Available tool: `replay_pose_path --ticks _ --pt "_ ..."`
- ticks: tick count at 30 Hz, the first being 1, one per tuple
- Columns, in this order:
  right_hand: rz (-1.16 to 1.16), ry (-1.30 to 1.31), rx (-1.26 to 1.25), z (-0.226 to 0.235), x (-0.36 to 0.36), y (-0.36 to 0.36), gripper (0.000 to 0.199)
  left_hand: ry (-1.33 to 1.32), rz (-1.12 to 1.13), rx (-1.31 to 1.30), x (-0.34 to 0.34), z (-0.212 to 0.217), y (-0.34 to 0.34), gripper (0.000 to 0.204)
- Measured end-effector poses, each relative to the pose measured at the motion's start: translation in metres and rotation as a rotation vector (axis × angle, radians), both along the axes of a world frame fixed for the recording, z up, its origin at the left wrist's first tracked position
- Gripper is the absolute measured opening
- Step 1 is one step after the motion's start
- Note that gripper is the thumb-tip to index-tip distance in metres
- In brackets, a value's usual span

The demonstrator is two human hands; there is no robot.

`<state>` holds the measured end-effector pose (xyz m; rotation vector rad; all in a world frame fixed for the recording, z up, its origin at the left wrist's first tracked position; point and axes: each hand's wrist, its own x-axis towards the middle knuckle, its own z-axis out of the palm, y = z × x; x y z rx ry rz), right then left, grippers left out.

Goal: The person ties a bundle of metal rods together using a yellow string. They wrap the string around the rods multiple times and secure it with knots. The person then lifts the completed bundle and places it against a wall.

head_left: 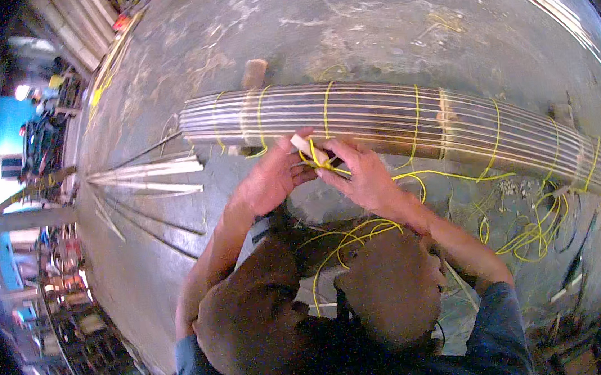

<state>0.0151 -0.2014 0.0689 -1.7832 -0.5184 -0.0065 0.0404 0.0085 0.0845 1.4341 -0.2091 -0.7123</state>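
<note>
I sit low over a grey concrete floor [173,221], my knees [390,287] below me in the picture. Across the floor before me lies a long bundle of bamboo slats [395,117], curved in the lens, bound in several places by loops of yellow cord [417,122]. More of this cord lies loose in a tangle [536,233] on the floor at my right, and some loose slats [147,177] lie apart at my left.

I judge that I am in the middle of the tying: one binding is being made at the near edge of the bundle, between bindings which are already in place. The next move, I think, calls for a steady pull on the cord and a firm hold on the strip, so the loop does not slip.

My left hand [271,179] is closed, its fingers pinching a small pale strip [309,148] against the bundle. My right hand [364,174] is half closed, fingertips together on the yellow cord just beside that strip. Both hands are nearly touching.
</note>
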Motion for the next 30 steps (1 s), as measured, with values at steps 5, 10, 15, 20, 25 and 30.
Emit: replay_pose_path --ticks 5,10,15,20,25,30 --pt "-0.115 0.178 0.113 -0.019 0.017 -0.005 0.037 -0.078 0.113 0.230 0.009 0.003 -0.015 0.040" --pt "-0.009 0.314 0.061 -0.001 0.058 0.003 0.032 -0.187 0.305 0.148 0.029 0.001 -0.003 0.032" --pt "0.039 0.122 -0.233 0.027 0.102 0.040 0.027 -0.311 0.400 0.112 0.050 -0.019 0.032 0.029" --pt "-0.035 -0.073 -0.448 0.067 0.122 0.070 0.033 -0.038 0.558 -0.303 0.069 -0.029 0.047 0.023" --pt "0.053 -0.116 -0.627 0.054 0.119 0.098 0.041 0.309 0.593 -0.625 0.079 -0.026 0.055 0.026" --pt "-0.025 0.189 -0.568 0.063 0.124 0.122 0.039 0.536 0.502 -0.853 0.063 0.008 0.070 0.050"
